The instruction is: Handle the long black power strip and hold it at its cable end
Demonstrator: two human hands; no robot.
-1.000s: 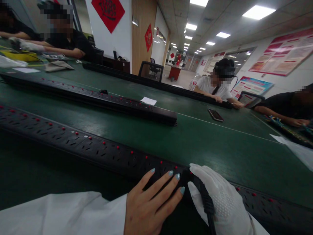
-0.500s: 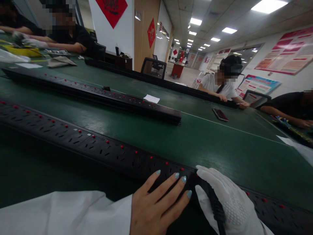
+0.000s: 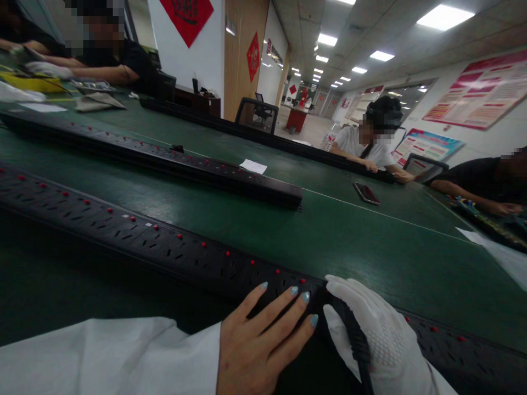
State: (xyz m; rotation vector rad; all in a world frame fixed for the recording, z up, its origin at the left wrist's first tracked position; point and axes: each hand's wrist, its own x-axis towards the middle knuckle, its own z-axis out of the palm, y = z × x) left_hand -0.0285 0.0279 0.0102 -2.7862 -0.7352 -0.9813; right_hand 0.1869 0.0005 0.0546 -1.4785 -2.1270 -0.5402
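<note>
A long black power strip [image 3: 193, 252] with slotted sockets and a row of small red lights or buttons runs across the table in front of me. My left hand [image 3: 259, 334], bare, rests on its near side, fingers stretched out and slightly spread. Beside it, my right hand [image 3: 379, 323] wears a white dotted glove. Its fingers and thumb close round a black power plug [image 3: 349, 323] whose ribbed cord runs down toward me. The plug's front end is against the strip; whether it is fully seated I cannot see.
Parallel beyond lies a second black strip [image 3: 197, 164] on the green tabletop [image 3: 230, 230], near a small paper slip [image 3: 253, 166]. A phone [image 3: 366, 193] lies to the right. Another long black bar [image 3: 263, 137] reaches toward a person in white [image 3: 370, 148]. Other people sit left and right.
Both hands keep the same hold and place on the strip. The whole view has shifted slightly, so things appear a little farther left.
</note>
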